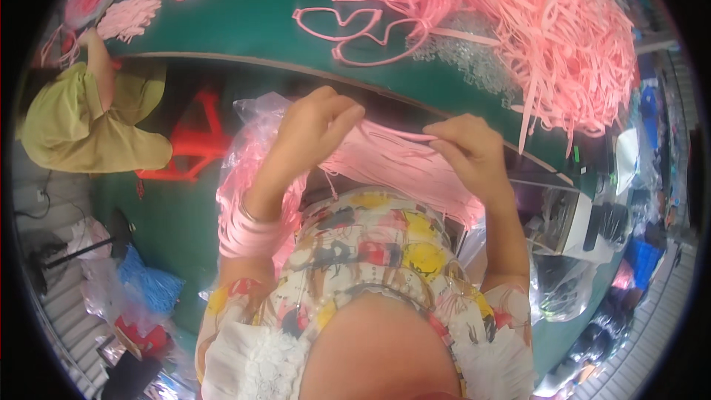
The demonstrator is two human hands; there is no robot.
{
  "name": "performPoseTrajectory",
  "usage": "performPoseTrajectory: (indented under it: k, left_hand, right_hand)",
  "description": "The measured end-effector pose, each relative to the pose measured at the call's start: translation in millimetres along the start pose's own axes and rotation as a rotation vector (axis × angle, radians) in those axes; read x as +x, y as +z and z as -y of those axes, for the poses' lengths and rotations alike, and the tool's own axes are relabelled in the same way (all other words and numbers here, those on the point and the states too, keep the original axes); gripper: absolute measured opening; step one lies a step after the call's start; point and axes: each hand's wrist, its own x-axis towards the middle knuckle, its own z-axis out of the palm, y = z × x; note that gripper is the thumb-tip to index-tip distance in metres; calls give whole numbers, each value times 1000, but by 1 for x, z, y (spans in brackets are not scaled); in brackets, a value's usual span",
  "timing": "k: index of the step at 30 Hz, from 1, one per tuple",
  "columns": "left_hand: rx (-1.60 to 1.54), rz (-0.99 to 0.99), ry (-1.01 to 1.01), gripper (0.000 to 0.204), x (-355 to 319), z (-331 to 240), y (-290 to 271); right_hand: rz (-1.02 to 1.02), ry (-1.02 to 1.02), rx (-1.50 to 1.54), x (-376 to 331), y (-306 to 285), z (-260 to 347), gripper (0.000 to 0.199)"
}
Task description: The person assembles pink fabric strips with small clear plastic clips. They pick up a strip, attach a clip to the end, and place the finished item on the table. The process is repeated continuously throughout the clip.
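Observation:
A thin pink strap [400,131] is stretched between my two hands, just in front of the table edge. My left hand [317,124] pinches its left end, and my right hand [468,150] grips the other end between thumb and fingers. Below the strap, a bundle of loose pink straps [404,167] lies across my lap. Several pink loops [252,235] hang around my left forearm. Beside that arm is a clear plastic bag [259,107] with more pink straps. My fingers partly hide both ends of the stretched strap.
On the green table [259,11] lie a large heap of pink straps [570,37], two loop-shaped pink straps [337,24] and small clear plastic pieces [470,48]. A person in olive shorts [81,130] sits at the left, near a red stool [196,141]. Bags surround the floor.

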Motion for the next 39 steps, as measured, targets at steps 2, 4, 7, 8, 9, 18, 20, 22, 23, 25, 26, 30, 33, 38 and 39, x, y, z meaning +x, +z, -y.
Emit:
performPoseTrajectory:
  k: [2,4,7,8,9,18,20,22,23,25,26,30,33,38,39]
  left_hand:
    - [242,-52,241,17,-8,-5,15]
    - [219,38,349,16,-12,-18,39]
    - [87,269,162,18,-24,-20,64]
    - [79,281,119,18,-25,-21,68]
    - [71,289,72,19,-26,-21,71]
    - [128,647,291,16,-12,-25,106]
    - [150,719,240,17,-14,-30,112]
    - [111,742,128,18,-14,-42,109]
    - [88,750,70,18,-14,-44,108]
    - [-23,628,32,18,-17,-35,110]
    - [-81,566,14,18,-18,-32,109]
    - [-96,649,4,18,-12,-36,106]
    - [-103,688,6,17,-8,-45,109]
    - [-51,641,233,17,5,2,119]
    - [-110,721,317,17,23,-12,152]
  right_hand:
    - [0,146,60,-21,11,-5,16]
    - [16,220,177,-39,31,-10,17]
    - [-90,266,311,-61,49,-13,19]
    - [-149,263,347,-69,49,-14,19]
    - [-166,348,349,-77,44,-15,19]
    - [-214,605,771,-137,52,-18,11]
    - [-134,602,669,-142,43,-17,12]
    - [-282,687,582,-153,32,-29,12]
    - [-350,730,535,-160,26,-38,13]
    - [-472,776,197,-175,13,-63,13]
    - [-442,726,50,-178,13,-72,12]
    - [-305,522,-418,-173,22,-93,9]
    - [-182,507,-688,-160,40,-105,17]
    - [-114,683,-807,-151,79,-153,26]
    - [-151,775,-892,-179,42,-155,26]
